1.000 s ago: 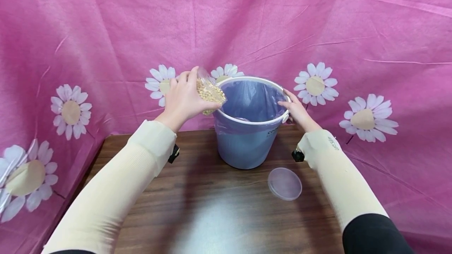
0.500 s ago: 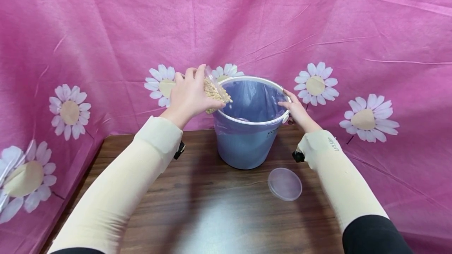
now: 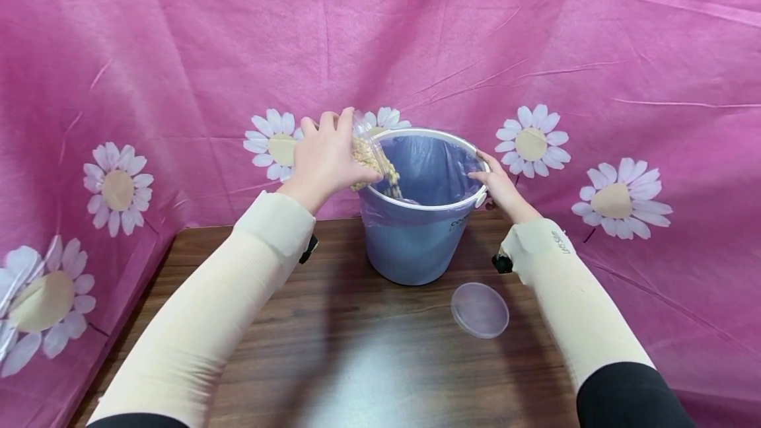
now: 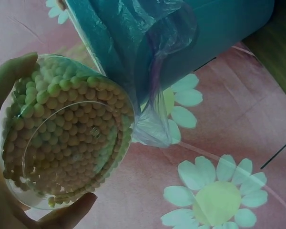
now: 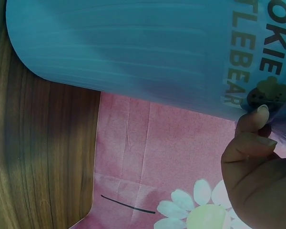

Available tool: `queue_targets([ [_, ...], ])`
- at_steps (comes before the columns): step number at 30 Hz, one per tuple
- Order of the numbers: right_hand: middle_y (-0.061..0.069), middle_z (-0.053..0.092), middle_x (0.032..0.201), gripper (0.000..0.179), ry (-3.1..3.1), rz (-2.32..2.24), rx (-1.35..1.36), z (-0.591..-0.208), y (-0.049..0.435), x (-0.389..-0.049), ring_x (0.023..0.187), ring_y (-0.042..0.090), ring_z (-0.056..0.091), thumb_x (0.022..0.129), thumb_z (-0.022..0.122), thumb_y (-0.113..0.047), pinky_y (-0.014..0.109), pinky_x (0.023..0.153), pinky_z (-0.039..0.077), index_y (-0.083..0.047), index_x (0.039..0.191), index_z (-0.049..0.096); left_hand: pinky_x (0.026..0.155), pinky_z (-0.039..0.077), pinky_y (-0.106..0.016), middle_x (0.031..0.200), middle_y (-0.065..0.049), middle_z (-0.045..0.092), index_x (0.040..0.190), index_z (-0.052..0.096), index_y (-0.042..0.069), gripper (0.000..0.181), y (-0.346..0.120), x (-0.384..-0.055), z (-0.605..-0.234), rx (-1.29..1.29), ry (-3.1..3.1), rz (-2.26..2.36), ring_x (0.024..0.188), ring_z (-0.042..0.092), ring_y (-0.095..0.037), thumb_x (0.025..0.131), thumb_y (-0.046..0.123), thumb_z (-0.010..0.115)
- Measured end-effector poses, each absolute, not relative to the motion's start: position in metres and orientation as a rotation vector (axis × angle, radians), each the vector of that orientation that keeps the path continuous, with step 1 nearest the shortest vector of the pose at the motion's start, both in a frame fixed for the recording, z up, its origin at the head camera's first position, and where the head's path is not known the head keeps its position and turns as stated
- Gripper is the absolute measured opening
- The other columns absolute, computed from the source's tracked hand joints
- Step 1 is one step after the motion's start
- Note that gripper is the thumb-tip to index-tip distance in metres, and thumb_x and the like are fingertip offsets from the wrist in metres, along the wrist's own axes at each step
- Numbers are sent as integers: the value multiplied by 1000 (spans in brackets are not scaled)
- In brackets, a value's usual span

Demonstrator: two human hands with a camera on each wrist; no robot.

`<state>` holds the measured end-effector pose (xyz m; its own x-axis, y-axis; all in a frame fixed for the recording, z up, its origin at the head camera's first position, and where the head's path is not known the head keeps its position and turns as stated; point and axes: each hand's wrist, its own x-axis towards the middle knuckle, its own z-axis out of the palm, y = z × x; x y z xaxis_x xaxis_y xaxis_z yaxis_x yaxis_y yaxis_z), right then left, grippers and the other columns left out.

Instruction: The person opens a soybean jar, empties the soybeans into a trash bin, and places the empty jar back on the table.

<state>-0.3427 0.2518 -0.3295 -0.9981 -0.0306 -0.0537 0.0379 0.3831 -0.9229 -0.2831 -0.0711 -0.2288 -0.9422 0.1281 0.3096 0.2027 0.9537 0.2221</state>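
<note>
From the head, a clear plastic tub (image 3: 370, 149) of round, pale yellow beans (image 3: 364, 158) is tipped at the left rim of a blue bucket (image 3: 409, 246). Its long axis slants down to the right, mouth toward the bucket, with beans spilling over the lip. The left hand (image 3: 326, 158) grips the tub, fingers over the top and thumb below, hiding its base. The right hand (image 3: 502, 189) pinches the white rim opposite. The bucket stands upright near the far edge of the desk (image 3: 279, 355), lined with a see-through bag (image 3: 425, 164); its floor is out of sight. Nearer the front edge lies a round clear lid (image 3: 480, 310).

From the left wrist, the tub's round base faces the camera, a raised ring on it and beans packed behind. The mouth points away and cannot be seen; the hand is cut off at the left.

From the right wrist, curled fingers hold near the bucket's rim, where lettering and a bear picture are cut off. The tub is outside this view.
</note>
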Motion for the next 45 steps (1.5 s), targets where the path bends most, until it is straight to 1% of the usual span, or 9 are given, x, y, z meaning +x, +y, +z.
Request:
queue_targets([
  [17,15,10,166,72,2573,-1670,10,-327,252,-339,43,4,44,100,47,-19,24,45,40,-23,160,9,90,48,-52,146,-16,42,157,21,18,121,-66,-284,-223,-239,-2852,-313,123,38,-43,63,64,81],
  [19,15,10,166,71,2600,-1661,0,-327,251,-341,61,7,56,100,48,-18,21,50,41,-22,160,11,91,48,-52,147,-15,42,158,20,18,121,-67,-284,-223,-234,-2854,-288,124,38,-43,64,64,81],
  [21,15,9,166,70,2629,-1655,-23,-327,252,-343,97,15,61,100,47,-16,18,61,43,-17,160,11,91,48,-51,147,-15,42,158,20,17,121,-67,-284,-223,-235,-2854,-264,124,38,-43,64,64,81],
  [23,16,8,166,70,2650,-1658,-41,-327,251,-345,128,25,46,99,47,-13,18,76,44,-13,160,12,91,48,-51,147,-15,42,157,20,17,121,-67,-284,-223,-243,-2850,-241,124,38,-43,64,64,80],
  [25,16,7,166,70,2652,-1669,-57,-328,251,-346,146,31,24,99,47,-10,23,99,39,-10,160,11,91,48,-52,148,-15,42,157,21,17,120,-67,-285,-224,-254,-2845,-231,124,38,-43,64,64,80],
  [27,16,7,166,70,2656,-1666,-65,-328,252,-346,150,33,17,99,47,-9,33,113,30,-8,159,11,91,48,-52,148,-15,42,157,22,17,120,-66,-285,-224,-266,-2834,-223,124,38,-44,64,64,80],
  [34,17,7,166,71,2650,-1679,-68,-328,251,-344,149,34,18,99,47,-9,43,118,25,-10,160,11,91,46,-52,148,-15,42,157,22,17,118,-60,-286,-224,-308,-2819,-152,125,37,-44,65,63,79],
  [36,18,6,166,71,2652,-1687,-80,-328,251,-344,150,34,14,98,47,-9,44,122,18,-8,159,11,90,46,-52,149,-15,41,157,23,17,117,-58,-287,-224,-322,-2815,-128,124,37,-44,65,62,79],
  [45,18,8,166,71,2654,-1688,-77,-330,251,-346,148,34,19,98,46,-9,41,119,24,-9,159,11,92,46,-51,149,-17,41,156,25,16,116,-55,-289,-226,-351,-2792,-69,123,38,-44,65,61,81],
])
